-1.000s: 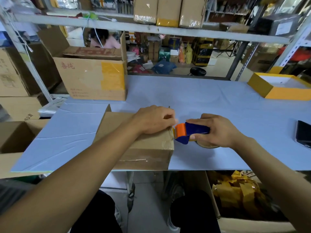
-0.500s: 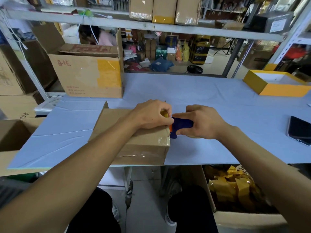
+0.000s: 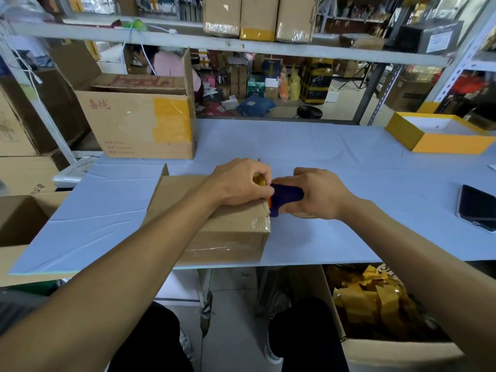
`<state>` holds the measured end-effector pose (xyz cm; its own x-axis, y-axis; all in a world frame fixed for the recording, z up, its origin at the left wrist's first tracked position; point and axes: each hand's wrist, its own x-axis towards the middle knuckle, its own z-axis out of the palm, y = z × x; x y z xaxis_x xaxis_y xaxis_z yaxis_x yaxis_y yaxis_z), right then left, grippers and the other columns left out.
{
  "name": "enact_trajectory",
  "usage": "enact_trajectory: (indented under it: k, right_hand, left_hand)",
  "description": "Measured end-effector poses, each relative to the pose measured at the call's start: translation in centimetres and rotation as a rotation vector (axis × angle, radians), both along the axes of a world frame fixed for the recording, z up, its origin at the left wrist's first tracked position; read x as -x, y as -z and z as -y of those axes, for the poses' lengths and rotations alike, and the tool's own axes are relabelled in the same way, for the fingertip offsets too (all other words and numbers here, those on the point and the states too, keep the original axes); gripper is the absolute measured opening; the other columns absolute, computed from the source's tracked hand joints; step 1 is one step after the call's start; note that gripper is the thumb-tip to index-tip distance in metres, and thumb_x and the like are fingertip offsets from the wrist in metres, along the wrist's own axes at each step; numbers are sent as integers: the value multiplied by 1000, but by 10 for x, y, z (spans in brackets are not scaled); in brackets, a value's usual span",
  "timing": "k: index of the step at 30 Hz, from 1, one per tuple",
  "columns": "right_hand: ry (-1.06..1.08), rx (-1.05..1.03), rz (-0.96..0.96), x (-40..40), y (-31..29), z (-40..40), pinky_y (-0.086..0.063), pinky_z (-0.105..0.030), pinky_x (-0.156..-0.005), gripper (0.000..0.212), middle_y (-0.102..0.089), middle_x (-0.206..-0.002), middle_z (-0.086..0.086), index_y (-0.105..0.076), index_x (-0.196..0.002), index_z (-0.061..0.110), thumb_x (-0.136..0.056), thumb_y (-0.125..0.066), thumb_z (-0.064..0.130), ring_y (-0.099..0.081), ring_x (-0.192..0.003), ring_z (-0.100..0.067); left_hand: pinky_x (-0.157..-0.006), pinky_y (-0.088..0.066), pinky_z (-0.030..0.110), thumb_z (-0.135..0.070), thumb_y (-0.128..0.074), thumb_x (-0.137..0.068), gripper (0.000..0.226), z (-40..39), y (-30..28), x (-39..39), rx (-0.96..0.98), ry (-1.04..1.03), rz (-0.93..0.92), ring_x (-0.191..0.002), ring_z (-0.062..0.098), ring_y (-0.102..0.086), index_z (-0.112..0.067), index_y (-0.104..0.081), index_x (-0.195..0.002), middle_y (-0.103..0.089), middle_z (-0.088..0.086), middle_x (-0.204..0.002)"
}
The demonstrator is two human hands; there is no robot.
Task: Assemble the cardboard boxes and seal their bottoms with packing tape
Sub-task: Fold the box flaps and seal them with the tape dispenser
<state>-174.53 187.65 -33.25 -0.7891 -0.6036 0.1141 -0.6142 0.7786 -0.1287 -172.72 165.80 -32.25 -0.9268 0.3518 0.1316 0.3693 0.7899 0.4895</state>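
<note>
- Now, from the head view: a small brown cardboard box [image 3: 214, 226] lies at the near edge of the pale blue surface [image 3: 335, 162], with clear tape glinting over its right end.
- Left hand [image 3: 239, 183] rests on the box's top right corner, its fingers curled down at the edge; whether its grip pinches the tape end or only presses the cardboard I cannot tell, since the fingertips are hidden.
- Right hand [image 3: 316, 194] has its grip clenched round a dark blue and orange tape dispenser [image 3: 284, 197], whose nose touches the box's right end just beside the left fingers.
- Step in hand, as I judge it: anchoring a strip of tape at the end of the bottom seam.
- Next move probably calls for drawing the dispenser along the seam with steady pressure while the left hand steadies the box, then tearing the tape cleanly.
- Around: a large open brown carton [image 3: 139, 122] at the back left, a yellow shallow box [image 3: 440, 135] at the back right, a black phone [image 3: 477, 208] at the right edge.
</note>
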Motion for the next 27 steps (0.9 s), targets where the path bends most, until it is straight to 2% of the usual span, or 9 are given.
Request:
enact_trajectory:
  k: [4, 9, 12, 17, 19, 22, 24, 27]
  right_hand:
    - [53, 89, 176, 3, 2, -5, -49, -35, -76, 42, -67, -89, 14, -62, -119, 44, -81, -63, 62, -59, -85, -14]
    - [19, 10, 33, -1, 1, -3, -42, -31, -67, 47, -54, -86, 11, -51, -125, 51, -81, -62, 60, -53, -82, -14]
    - [35, -25, 26, -2, 2, -7, -46, -33, -69, 50, -53, -88, 11, -49, -129, 51, -81, -60, 62, -54, -84, -15]
    - [68, -129, 34, 0, -4, -5, -47, -34, -76, 61, -54, -97, 12, -45, -136, 48, -80, -56, 70, -54, -98, -17]
    - [59, -194, 48, -1, -2, -3, -44, -33, -76, 63, -47, -95, 16, -46, -136, 49, -78, -57, 72, -52, -100, -16]
    - [101, -77, 115, -1, 5, -4, -42, -32, -78, 64, -49, -97, 17, -47, -135, 49, -76, -58, 73, -51, -99, -14]
    - [134, 8, 134, 0, 5, -8, -43, -31, -79, 63, -53, -99, 16, -49, -134, 48, -77, -60, 71, -49, -96, -12]
    - [162, 64, 129, 0, -1, -23, -49, -34, -83, 60, -63, -109, 11, -51, -134, 44, -79, -64, 64, -54, -98, -13]
  left_hand:
    - [-71, -44, 34, -45, -66, -81, 12, -2, -1, -1, -5, 21, 3, -82, 6, -54, -33, -63, -80, -61, -17, -80]
    - [-74, -46, 36, -44, -66, -83, 10, -1, 0, 1, 10, 21, 16, -82, 6, -55, -34, -63, -80, -60, -18, -80]
    - [-74, -47, 37, -45, -65, -81, 11, 0, 0, 1, -1, 41, 31, -81, 7, -55, -34, -63, -80, -60, -17, -79]
    - [-76, -49, 38, -47, -63, -76, 13, 1, 0, 0, -27, 44, 24, -80, 6, -57, -34, -64, -77, -63, -18, -77]
    - [-76, -49, 37, -46, -62, -74, 15, 6, -8, 4, -110, 10, -26, -77, 5, -57, -32, -65, -77, -62, -18, -75]
    - [-73, -44, 34, -33, -66, -82, 10, 21, -19, 11, -229, -11, -59, -69, 1, -53, -23, -67, -79, -60, -20, -68]
    - [-78, -48, 36, -38, -62, -80, 12, 23, -18, 11, -198, 7, -16, -75, 2, -57, -27, -67, -79, -63, -22, -72]
    - [-84, -51, 45, -48, -50, -77, 20, 12, -4, 3, 50, 47, 72, -88, 11, -60, -35, -64, -80, -65, -18, -85]
